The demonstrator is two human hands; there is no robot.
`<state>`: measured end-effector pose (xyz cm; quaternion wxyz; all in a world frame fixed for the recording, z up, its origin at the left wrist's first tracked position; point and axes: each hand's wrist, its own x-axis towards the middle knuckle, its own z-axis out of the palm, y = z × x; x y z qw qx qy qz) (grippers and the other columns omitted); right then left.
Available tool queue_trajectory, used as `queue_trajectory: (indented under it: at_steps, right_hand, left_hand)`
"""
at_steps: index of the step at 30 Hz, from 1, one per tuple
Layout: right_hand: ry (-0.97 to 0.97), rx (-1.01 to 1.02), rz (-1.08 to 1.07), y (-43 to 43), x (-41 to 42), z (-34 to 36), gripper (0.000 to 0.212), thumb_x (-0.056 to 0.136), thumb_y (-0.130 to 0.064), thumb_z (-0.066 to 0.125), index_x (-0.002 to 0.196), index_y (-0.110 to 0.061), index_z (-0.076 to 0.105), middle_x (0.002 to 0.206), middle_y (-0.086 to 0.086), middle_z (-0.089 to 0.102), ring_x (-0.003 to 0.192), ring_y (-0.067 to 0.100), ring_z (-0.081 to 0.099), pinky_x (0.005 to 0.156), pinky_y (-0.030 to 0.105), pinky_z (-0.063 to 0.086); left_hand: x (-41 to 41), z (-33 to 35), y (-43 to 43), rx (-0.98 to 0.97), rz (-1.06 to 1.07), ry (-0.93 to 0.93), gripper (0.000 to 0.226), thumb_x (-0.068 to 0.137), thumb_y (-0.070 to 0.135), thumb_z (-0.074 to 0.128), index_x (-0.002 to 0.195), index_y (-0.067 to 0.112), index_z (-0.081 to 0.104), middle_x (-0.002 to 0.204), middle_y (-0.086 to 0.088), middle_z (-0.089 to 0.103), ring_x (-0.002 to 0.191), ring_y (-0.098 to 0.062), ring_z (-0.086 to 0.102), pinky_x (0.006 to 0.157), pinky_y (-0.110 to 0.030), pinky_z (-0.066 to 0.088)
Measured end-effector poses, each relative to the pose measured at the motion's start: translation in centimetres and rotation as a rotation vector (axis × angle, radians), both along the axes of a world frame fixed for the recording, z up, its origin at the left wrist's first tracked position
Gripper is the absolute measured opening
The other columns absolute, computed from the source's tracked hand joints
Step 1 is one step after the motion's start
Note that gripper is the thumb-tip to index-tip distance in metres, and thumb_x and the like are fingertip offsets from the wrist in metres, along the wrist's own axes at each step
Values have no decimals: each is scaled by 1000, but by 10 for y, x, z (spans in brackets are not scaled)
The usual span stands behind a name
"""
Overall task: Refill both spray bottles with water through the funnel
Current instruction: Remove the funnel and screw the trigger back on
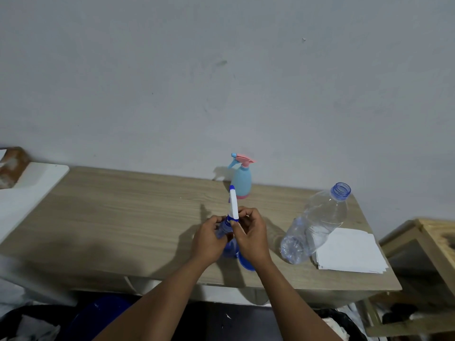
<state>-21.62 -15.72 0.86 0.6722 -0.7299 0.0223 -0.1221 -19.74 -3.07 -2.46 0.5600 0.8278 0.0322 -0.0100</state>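
Observation:
A blue spray bottle (229,248) stands on the wooden table (123,217) in front of me. My left hand (209,238) grips its neck. My right hand (251,233) pinches the collar of its white and blue spray head (233,204), which points up and away. A blue funnel (246,264) peeks out below my right wrist, mostly hidden. A light blue spray bottle with a pink trigger (240,178) stands at the wall, head on. A clear water bottle (317,222) with no cap stands to the right, partly filled.
A stack of white paper (352,252) lies at the table's right front corner. A white board (27,193) sits to the left, a wooden crate (428,244) to the right. Dark bags and clutter lie on the floor below.

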Motion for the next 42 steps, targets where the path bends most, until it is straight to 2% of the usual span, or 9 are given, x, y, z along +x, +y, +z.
queue_trajectory:
  at_steps: [7, 13, 16, 20, 24, 29, 33, 38, 42]
  right_hand:
    - [3, -90, 40, -2, -1, -3, 22, 84, 2, 72, 92, -7, 54, 96, -2, 69, 94, 21, 69, 85, 38, 58]
    - [98, -109, -33, 5, 8, -2, 42, 69, -6, 83, 82, -17, 45, 82, 11, 58, 72, 22, 54, 71, 45, 53]
    - [121, -27, -53, 6, 4, -9, 50, 61, -15, 92, 89, -17, 51, 87, 2, 63, 82, 15, 62, 79, 38, 55]
    - [94, -64, -51, 7, -5, -19, 42, 76, -24, 79, 115, -18, 66, 111, -4, 71, 106, 13, 68, 94, 33, 54]
    - [100, -199, -72, 12, 1, -9, 18, 83, -16, 75, 98, -22, 69, 98, -6, 69, 94, 6, 65, 83, 23, 50]
    - [181, -100, -158, 14, 4, -8, 34, 68, -24, 88, 92, -22, 64, 92, -6, 72, 86, 5, 68, 78, 21, 53]
    - [143, -198, -71, 9, 0, -15, 24, 77, -21, 72, 100, -25, 71, 96, -6, 73, 94, 11, 69, 84, 32, 55]
    - [159, -143, -189, 19, 3, -5, 30, 74, -13, 84, 85, -27, 60, 86, -9, 68, 80, -6, 63, 71, 13, 46]
    - [156, -96, -176, 13, 1, -9, 35, 68, -20, 89, 92, -23, 64, 89, -9, 72, 86, -4, 67, 77, 14, 52]
  left_hand:
    - [-1, 4, 0, 28, -12, -4, 22, 74, 27, 72, 93, 36, 64, 88, 11, 71, 84, -11, 67, 76, -41, 56]
    - [-3, 7, 1, 62, -16, -18, 30, 69, 25, 72, 91, 42, 60, 83, 12, 67, 81, -11, 65, 71, -34, 54]
    - [-4, 9, 2, 70, -33, -18, 34, 64, 18, 67, 90, 38, 60, 81, 12, 67, 77, -13, 65, 70, -33, 54]
    - [-4, 7, 3, 53, -28, -41, 29, 65, 33, 62, 93, 40, 61, 85, 10, 71, 80, -10, 67, 71, -31, 54]
    - [-4, 9, 1, 71, -14, -46, 25, 67, 39, 56, 91, 35, 61, 83, 10, 69, 80, -12, 66, 71, -32, 53]
    - [-3, 3, 2, 79, 4, -51, 26, 68, 21, 58, 92, 21, 65, 81, 8, 70, 78, -16, 66, 71, -44, 54]
    - [-4, 5, 2, 29, 11, -48, 31, 68, 32, 62, 97, 26, 67, 83, 12, 71, 80, -7, 67, 74, -38, 56]
    - [-3, 5, 1, 68, 7, -47, 26, 69, 25, 56, 92, 33, 63, 85, 9, 70, 82, -17, 68, 73, -39, 56]
    - [-3, 4, 1, 56, 6, -46, 30, 64, 20, 57, 92, 26, 65, 84, 9, 71, 80, -14, 67, 74, -40, 55]
